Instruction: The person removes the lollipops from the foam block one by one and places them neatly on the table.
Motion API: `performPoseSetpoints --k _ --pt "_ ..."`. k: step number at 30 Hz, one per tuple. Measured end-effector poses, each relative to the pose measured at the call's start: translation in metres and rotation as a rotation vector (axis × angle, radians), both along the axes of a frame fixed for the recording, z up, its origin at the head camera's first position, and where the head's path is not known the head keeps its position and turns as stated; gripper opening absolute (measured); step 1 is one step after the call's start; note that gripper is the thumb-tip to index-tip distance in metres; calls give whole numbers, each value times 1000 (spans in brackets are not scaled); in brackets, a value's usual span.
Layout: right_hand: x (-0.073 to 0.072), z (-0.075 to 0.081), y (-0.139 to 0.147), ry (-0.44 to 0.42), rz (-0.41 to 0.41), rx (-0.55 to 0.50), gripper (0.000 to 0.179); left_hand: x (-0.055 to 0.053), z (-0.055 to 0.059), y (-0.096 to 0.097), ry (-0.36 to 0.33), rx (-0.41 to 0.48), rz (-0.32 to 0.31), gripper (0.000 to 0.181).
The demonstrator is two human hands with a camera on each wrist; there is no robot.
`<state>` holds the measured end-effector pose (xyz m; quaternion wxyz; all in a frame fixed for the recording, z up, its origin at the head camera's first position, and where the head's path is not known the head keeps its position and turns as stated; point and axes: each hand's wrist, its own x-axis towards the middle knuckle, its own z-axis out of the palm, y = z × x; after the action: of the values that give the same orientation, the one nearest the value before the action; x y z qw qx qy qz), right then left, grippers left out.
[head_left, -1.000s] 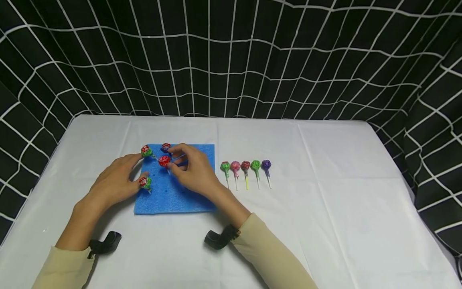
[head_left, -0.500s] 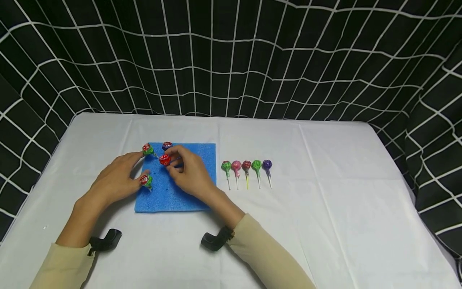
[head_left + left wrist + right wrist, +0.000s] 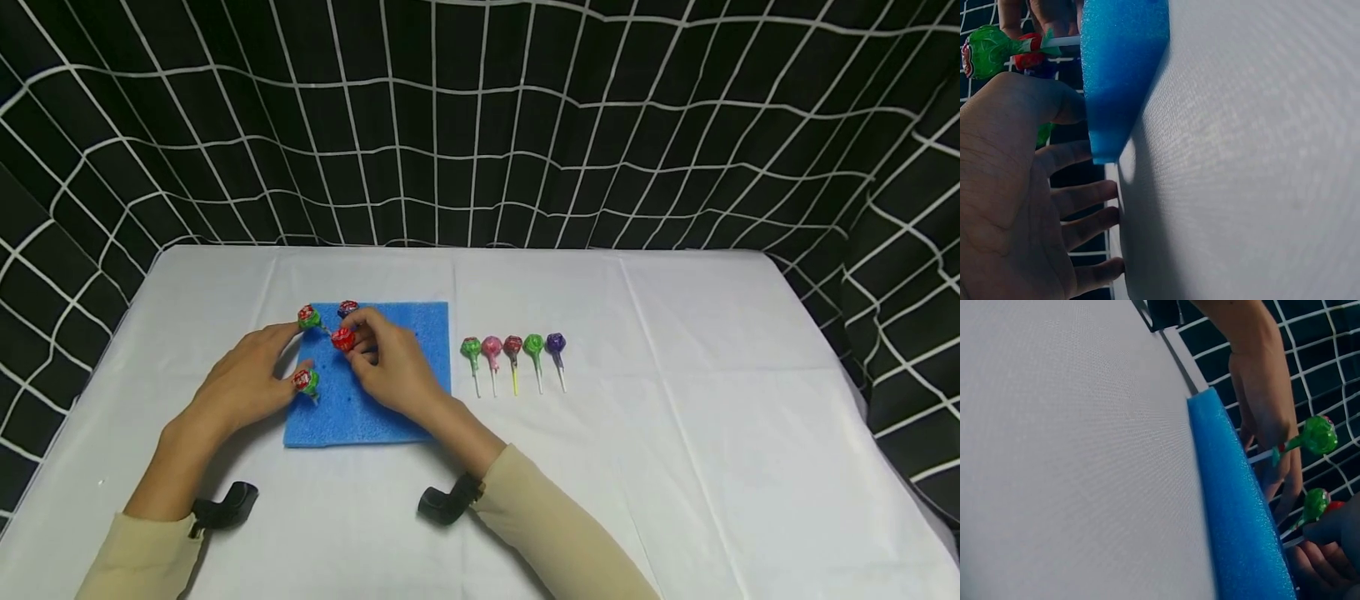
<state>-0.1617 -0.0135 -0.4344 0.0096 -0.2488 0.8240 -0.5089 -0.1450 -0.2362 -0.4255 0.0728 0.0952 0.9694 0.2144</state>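
The right hand (image 3: 397,367) is drawn into a narrow pinch at the red lollipop (image 3: 342,338), thumb and fingers meeting around its stick just under the wrapped head; the lollipop is over the far left part of the blue foam block (image 3: 375,417). The left hand (image 3: 243,387) is spread wide at the block's left edge, its thumb against the foam and its other fingers stretched apart, holding nothing. Two red-and-green lollipops stand in the block along that edge, the far one (image 3: 308,317) by the left index finger and the near one (image 3: 305,382) by the thumb. A purple-and-red lollipop (image 3: 348,308) shows just beyond the right hand's fingertips. To the right of the foam, on the white-covered surface (image 3: 675,417), lies a row: a green lollipop (image 3: 470,348), a pink lollipop (image 3: 491,347), a dark-red lollipop (image 3: 512,347), a second green lollipop (image 3: 533,345) and a purple lollipop (image 3: 555,342).
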Motion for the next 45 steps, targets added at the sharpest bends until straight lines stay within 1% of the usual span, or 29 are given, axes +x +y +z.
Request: performPoseSetpoints --k 8,16,19,24,28,35,40,45 --pt "0 1 0 14 -5 0 33 -1 2 -1 4 -12 -14 66" --pt "2 5 2 79 -4 -58 34 -1 3 -1 -8 -11 -6 66" --pt "4 8 2 88 -6 -73 34 -1 3 -1 -6 -11 -8 65" --pt "6 13 3 69 -16 -97 35 -1 3 -1 4 -5 -13 65" --pt "8 14 5 45 -21 -116 35 0 3 -2 8 -8 -8 65" --pt "11 19 17 -3 -33 -128 35 -1 2 -1 14 2 -5 64" --pt "14 22 30 5 -53 -113 35 0 1 0 13 -1 -7 64" --pt "17 25 46 13 -89 -110 34 0 1 0 12 1 -3 65"
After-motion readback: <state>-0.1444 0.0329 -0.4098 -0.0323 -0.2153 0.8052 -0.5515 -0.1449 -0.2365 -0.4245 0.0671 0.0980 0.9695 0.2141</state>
